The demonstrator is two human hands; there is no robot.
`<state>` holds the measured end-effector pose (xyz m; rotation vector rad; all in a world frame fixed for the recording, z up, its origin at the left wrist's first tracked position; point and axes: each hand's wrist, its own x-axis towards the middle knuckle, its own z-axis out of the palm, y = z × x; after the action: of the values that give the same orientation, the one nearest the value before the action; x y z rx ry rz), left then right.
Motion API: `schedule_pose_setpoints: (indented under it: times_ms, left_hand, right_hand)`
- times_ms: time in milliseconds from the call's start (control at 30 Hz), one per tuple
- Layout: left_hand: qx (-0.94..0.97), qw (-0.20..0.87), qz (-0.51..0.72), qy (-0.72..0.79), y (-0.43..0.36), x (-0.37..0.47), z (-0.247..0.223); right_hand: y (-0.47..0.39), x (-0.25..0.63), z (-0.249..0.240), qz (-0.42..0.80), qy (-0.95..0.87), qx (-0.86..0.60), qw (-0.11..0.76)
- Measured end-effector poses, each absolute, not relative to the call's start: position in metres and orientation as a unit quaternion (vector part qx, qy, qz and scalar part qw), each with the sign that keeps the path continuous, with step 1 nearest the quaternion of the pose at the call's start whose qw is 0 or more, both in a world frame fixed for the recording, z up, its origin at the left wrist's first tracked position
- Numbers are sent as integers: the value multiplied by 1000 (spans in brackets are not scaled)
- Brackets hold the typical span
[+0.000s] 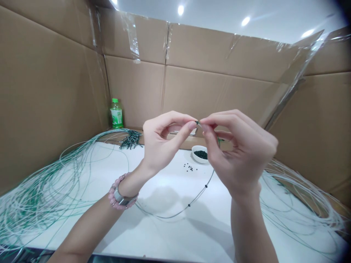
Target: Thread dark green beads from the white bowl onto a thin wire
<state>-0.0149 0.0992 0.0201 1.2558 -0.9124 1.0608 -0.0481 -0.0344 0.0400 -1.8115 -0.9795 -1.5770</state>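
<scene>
My left hand [167, 140] and my right hand [238, 146] meet fingertip to fingertip above the white table. Between left thumb and forefinger is a small dark bead [196, 122]. The right thumb and forefinger pinch a thin strand beside it. From the hands a thin cord [170, 217] loops down over the table, with black beads [206, 186] spaced along it. Behind the right fingers, partly hidden, stands a white bowl [194, 157] of dark beads. Several loose black beads [189, 167] lie in front of the bowl.
Tangled green and white cords [35, 197] cover the table's left side, with dark ends bunched [131, 139] at the back. White cords [307, 193] lie on the right. A green bottle [117, 115] stands in the back left corner. Cardboard walls [197, 91] surround the white table [164, 237].
</scene>
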Motion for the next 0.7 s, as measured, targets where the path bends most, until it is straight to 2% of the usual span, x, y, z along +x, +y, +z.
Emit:
schedule_pose_setpoints:
  times_ms: [700]
  left_hand:
    - [547, 583, 464, -382, 99, -15, 20]
  right_hand:
    - [-34, -48, 40, -571, -373, -677, 278]
